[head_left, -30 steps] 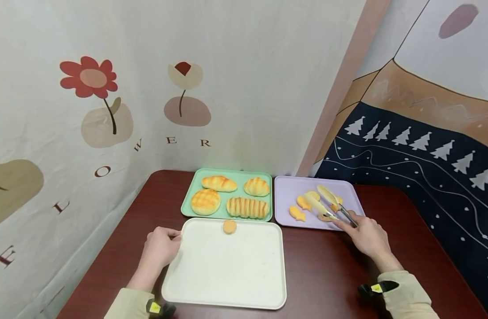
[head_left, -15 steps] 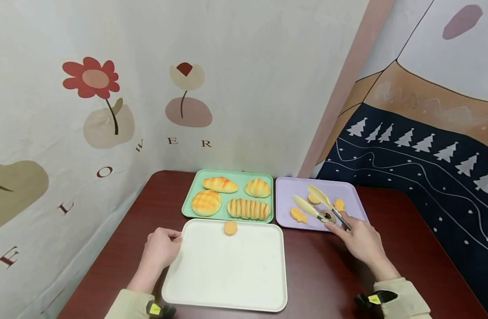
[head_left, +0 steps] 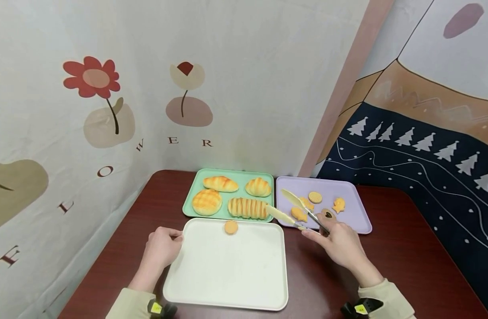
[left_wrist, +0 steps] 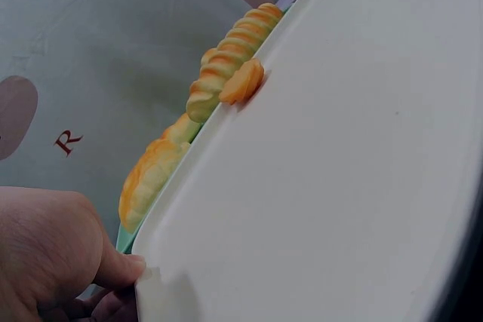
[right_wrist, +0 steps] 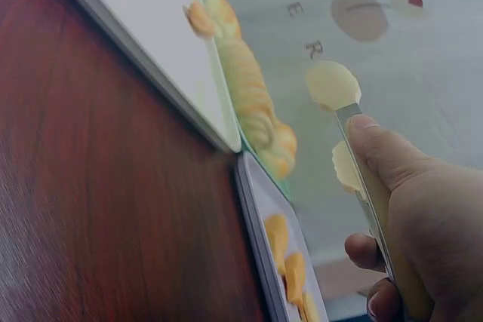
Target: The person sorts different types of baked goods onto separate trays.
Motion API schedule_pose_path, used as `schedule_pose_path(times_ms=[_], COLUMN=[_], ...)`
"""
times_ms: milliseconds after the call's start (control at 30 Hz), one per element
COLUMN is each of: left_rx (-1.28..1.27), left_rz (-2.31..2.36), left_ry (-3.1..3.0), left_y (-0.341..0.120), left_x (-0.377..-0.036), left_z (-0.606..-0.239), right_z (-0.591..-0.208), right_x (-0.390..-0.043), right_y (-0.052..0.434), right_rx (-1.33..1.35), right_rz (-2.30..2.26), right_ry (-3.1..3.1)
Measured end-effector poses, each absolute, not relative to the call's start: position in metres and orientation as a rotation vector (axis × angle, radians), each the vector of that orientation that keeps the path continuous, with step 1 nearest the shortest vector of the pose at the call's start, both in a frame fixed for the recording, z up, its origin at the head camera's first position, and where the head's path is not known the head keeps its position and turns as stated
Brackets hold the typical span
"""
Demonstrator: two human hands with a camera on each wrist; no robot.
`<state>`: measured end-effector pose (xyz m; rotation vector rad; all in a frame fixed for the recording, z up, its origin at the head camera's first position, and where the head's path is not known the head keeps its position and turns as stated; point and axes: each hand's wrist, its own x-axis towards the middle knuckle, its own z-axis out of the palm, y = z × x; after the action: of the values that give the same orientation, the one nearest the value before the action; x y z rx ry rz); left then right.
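Observation:
My left hand point(head_left: 162, 249) pinches the left rim of the white tray point(head_left: 228, 270), thumb on top in the left wrist view. A small round cookie point(head_left: 231, 227) sits at that tray's far edge. In my right hand point(head_left: 343, 246) is a pair of tongs point(head_left: 293, 200) with cream tips and metal arms. Its tips are spread apart with nothing between them, over the gap between the green and purple trays. On the purple tray point(head_left: 355, 221) lie a heart-centred cookie point(head_left: 328, 215), a round cookie point(head_left: 315, 197) and several fish-shaped cookies point(head_left: 339, 204).
Behind the white tray, a green tray point(head_left: 188, 208) bears a round bun point(head_left: 207, 202), a striped loaf point(head_left: 247, 208) and two croissant-like breads point(head_left: 220, 183). All the trays stand on a dark red table point(head_left: 319, 283). Printed cloth point(head_left: 247, 88) hangs behind.
My right hand has carried the spread tongs left and slightly nearer, from over the purple tray's cookies towards the striped loaf. The left hand stays at the white tray's rim.

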<state>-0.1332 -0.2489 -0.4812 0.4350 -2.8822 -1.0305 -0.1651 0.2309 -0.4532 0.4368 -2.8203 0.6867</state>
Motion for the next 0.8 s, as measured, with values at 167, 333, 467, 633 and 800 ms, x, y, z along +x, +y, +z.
schedule_pose_path(times_ms=[167, 333, 467, 633, 800], left_rx=[0.424, 0.426, 0.425, 0.426, 0.427], left_rz=[-1.031, -1.026, -1.026, -1.03, -1.036], left_ry=[-2.881, -2.882, -2.884, -2.886, -2.887], left_y=[-0.249, -0.25, -0.25, -0.25, -0.25], left_x=[-0.134, -0.134, -0.135, -0.134, -0.134], left_z=[-0.482, -0.482, -0.482, -0.482, -0.481], right_z=[-0.454, -0.456, -0.459, -0.462, -0.465], right_x=[-0.161, -0.159, -0.159, -0.158, -0.156], right_y=[0.217, 0.206, 0.199, 0.189, 0.178], right_rx=[0.485, 0.517, 0.562, 0.622, 0.665], right_rz=[0.706, 0.713, 0.69, 0.645, 0.613], right_ry=[-2.817, -2.807, -2.781, -2.767, -2.791])
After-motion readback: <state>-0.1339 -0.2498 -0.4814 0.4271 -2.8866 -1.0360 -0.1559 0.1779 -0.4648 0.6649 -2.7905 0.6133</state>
